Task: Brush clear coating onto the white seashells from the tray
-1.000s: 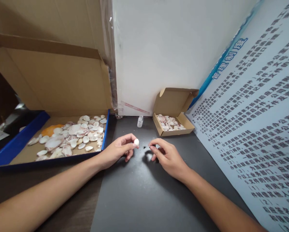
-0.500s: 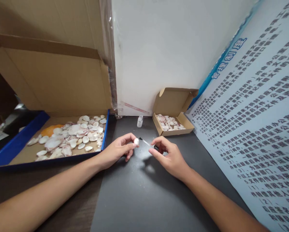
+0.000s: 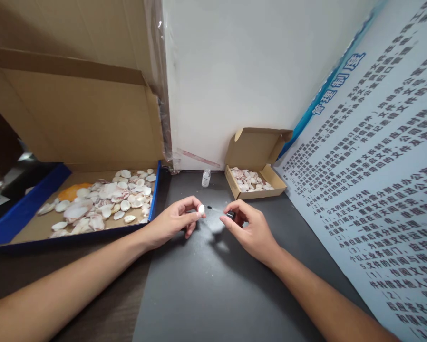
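Between the thumb and fingers of my left hand [image 3: 178, 219] is a small white shell [image 3: 201, 209]. My right hand [image 3: 247, 225] pinches the black cap of a small applicator brush [image 3: 230, 215]. Its thin clear stem points left, and the dark brush tip is a short way from the shell, apart from it. Behind both hands a small clear glass bottle [image 3: 206, 178] with a label stands upright and uncapped on the dark table.
At left, an open blue-edged cardboard box [image 3: 155, 192] holds many shells [image 3: 108, 191]. A smaller open cardboard box [image 3: 259, 194] with shells stands at back right. A white panel [image 3: 213, 85] rises behind, and a printed board [image 3: 377, 180] leans along the right.
The brush in my right hand has turned a little, and its tip sits slightly lower and more to the right. My left hand has kept its hold on the shell.
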A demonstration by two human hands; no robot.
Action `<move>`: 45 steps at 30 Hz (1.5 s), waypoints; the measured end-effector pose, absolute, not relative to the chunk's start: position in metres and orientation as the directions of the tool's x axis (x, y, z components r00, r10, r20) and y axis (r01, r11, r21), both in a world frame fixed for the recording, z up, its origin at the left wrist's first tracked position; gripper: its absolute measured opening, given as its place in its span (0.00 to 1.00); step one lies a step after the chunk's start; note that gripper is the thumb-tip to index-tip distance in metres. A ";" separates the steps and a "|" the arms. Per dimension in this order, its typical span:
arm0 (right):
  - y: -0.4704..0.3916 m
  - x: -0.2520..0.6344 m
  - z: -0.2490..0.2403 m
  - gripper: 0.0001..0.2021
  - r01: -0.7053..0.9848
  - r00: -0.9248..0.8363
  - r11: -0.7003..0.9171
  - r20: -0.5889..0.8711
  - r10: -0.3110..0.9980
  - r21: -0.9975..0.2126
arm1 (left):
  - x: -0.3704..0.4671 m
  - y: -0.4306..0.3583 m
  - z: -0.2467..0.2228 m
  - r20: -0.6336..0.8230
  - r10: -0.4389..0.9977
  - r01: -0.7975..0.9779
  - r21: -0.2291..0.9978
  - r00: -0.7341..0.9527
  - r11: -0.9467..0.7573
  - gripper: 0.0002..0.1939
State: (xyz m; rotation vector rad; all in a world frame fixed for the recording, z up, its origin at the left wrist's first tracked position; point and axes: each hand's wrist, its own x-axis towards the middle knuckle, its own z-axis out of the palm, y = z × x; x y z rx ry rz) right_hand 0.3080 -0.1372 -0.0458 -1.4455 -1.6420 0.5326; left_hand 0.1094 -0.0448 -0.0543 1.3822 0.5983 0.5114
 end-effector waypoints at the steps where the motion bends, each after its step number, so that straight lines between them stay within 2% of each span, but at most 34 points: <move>1: -0.137 0.308 -0.046 0.05 0.563 0.037 0.253 0.330 0.943 -0.787 | 0.109 -0.045 -0.054 -0.091 0.656 0.012 0.992 0.749 0.123 0.13; 13: -0.138 0.308 -0.046 0.05 0.543 -0.010 0.301 0.353 0.936 -0.784 | 0.110 -0.046 -0.052 -0.090 0.649 0.039 0.995 0.755 0.092 0.12; 17: -0.138 0.308 -0.046 0.05 0.578 0.045 0.271 0.362 0.931 -0.769 | 0.110 -0.046 -0.052 -0.086 0.648 0.042 0.996 0.757 0.083 0.11; 22: -0.139 0.307 -0.045 0.05 0.557 -0.006 0.302 0.360 0.933 -0.773 | 0.109 -0.047 -0.051 -0.086 0.646 0.049 0.996 0.759 0.074 0.10; 25: -0.139 0.308 -0.045 0.05 0.583 0.036 0.283 0.372 0.927 -0.762 | 0.109 -0.047 -0.050 -0.085 0.647 0.055 0.996 0.758 0.066 0.10; 30: -0.139 0.307 -0.044 0.05 0.557 -0.026 0.315 0.362 0.932 -0.769 | 0.110 -0.047 -0.049 -0.099 0.642 0.053 0.994 0.760 0.091 0.10; 35: -0.140 0.307 -0.044 0.05 0.587 0.038 0.277 0.368 0.929 -0.761 | 0.109 -0.046 -0.051 -0.112 0.630 0.049 0.992 0.769 0.117 0.12; 40: -0.140 0.307 -0.044 0.04 0.576 -0.047 0.320 0.360 0.932 -0.752 | 0.109 -0.045 -0.053 -0.108 0.622 0.016 0.988 0.776 0.152 0.12; 45: -0.140 0.306 -0.042 0.04 0.586 0.013 0.302 0.381 0.925 -0.752 | 0.109 -0.045 -0.053 -0.103 0.633 0.015 0.990 0.768 0.143 0.12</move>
